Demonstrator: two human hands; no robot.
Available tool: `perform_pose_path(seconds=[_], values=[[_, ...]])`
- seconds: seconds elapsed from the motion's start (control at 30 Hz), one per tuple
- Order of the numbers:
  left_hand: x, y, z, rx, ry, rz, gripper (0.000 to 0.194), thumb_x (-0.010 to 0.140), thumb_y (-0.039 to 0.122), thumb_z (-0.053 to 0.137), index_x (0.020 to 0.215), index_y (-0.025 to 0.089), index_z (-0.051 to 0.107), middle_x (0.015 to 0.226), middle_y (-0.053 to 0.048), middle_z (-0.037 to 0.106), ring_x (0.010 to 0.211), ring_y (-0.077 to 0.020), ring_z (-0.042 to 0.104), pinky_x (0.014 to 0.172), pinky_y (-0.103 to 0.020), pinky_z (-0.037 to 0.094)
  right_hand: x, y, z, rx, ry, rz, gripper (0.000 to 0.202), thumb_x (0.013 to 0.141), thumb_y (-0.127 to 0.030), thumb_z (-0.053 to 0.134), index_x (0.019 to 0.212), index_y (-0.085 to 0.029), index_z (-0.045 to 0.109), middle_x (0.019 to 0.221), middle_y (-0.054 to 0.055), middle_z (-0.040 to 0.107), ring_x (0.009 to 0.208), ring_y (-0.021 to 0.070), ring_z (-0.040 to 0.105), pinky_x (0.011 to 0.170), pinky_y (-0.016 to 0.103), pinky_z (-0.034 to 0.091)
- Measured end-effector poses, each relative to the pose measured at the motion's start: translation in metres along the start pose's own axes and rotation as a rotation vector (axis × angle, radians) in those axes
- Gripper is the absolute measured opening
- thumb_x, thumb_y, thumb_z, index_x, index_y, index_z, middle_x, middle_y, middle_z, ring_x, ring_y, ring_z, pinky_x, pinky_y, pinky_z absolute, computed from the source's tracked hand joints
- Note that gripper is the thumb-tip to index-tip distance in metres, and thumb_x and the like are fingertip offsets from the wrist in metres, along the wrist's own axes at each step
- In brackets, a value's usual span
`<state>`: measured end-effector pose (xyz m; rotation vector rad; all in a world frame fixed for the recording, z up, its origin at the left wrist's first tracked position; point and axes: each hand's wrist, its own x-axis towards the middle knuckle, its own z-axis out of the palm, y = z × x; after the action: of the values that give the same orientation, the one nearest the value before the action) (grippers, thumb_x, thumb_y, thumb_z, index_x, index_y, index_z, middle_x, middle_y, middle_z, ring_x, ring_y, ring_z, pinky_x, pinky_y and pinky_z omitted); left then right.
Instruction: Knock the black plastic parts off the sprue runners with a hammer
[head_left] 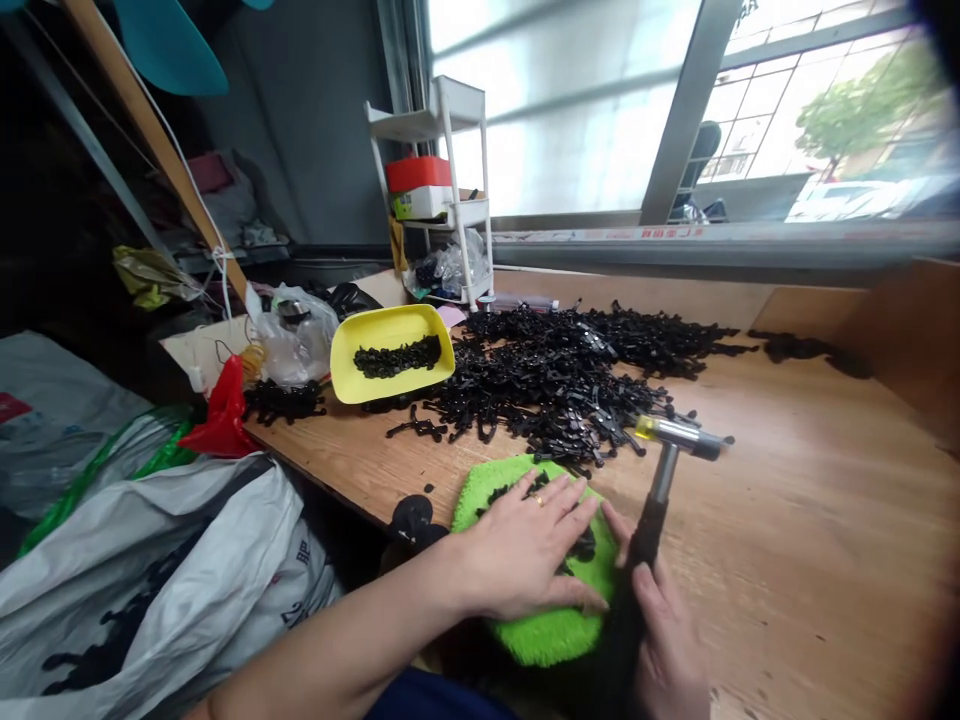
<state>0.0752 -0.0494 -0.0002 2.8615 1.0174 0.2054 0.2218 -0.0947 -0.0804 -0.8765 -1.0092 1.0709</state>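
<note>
My left hand (pixel 529 545) lies flat with fingers spread on a fuzzy bright green pad (pixel 547 640) at the table's front edge. Small black pieces (pixel 581 545) show on the pad beside and under the palm, partly hidden. My right hand (pixel 667 630) is wrapped round the black handle of a hammer (pixel 679 437), whose metal head has a yellow face and a grey face. That hammer stands head up at the pad's right side, and a right fingertip touches the pad. Beyond both hands spreads a big heap of black clip-like plastic parts (pixel 555 370).
A yellow tray (pixel 394 393) with small black pieces sits left of the heap. Plastic bags (pixel 300 330) and a white shelf rack (pixel 465 110) stand behind it. A large white sack (pixel 247 540) holding black parts is at the lower left. The wooden tabletop (pixel 810 500) extends right.
</note>
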Motion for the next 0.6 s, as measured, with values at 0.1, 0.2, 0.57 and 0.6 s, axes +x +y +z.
perform_pose_path(seconds=[0.1,0.2,0.57,0.6], values=[[-0.008,0.003,-0.003,0.009,0.000,0.024,0.069,0.085,0.053,0.024,0.138,0.011,0.014,0.144,-0.012,0.018,0.133,-0.0235,0.010,0.108,-0.041,0.008,0.000,0.000,0.000,0.052,0.016,0.010,0.039,0.090,-0.034,0.037,0.128,-0.022,0.042,0.132,0.001,0.040,0.125,0.0226,0.022,0.104,0.039,0.018],[-0.021,0.008,-0.005,-0.014,-0.007,0.015,0.064,0.087,0.050,0.023,0.138,0.013,0.014,0.143,-0.011,0.020,0.133,-0.0238,0.012,0.108,-0.040,0.010,0.000,-0.001,0.000,0.039,0.015,0.002,0.040,0.089,-0.035,0.040,0.128,-0.024,0.042,0.133,0.000,0.038,0.125,0.0225,0.023,0.104,0.038,0.017],[-0.005,0.003,0.000,0.000,-0.003,0.045,0.075,0.081,0.061,0.026,0.139,0.016,0.011,0.144,-0.011,0.017,0.132,-0.0279,0.012,0.106,-0.049,0.011,0.001,-0.001,-0.001,-0.082,0.023,-0.138,0.038,0.091,-0.035,0.037,0.125,-0.021,0.046,0.127,0.002,0.046,0.123,0.0227,0.027,0.103,0.039,0.017],[-0.006,0.004,0.000,0.003,-0.003,0.044,0.073,0.082,0.060,0.026,0.139,0.017,0.011,0.144,-0.011,0.017,0.132,-0.0282,0.012,0.105,-0.050,0.011,0.001,-0.002,-0.001,-0.092,0.018,-0.149,0.038,0.091,-0.035,0.037,0.125,-0.021,0.047,0.127,0.002,0.046,0.123,0.0229,0.027,0.103,0.039,0.017]])
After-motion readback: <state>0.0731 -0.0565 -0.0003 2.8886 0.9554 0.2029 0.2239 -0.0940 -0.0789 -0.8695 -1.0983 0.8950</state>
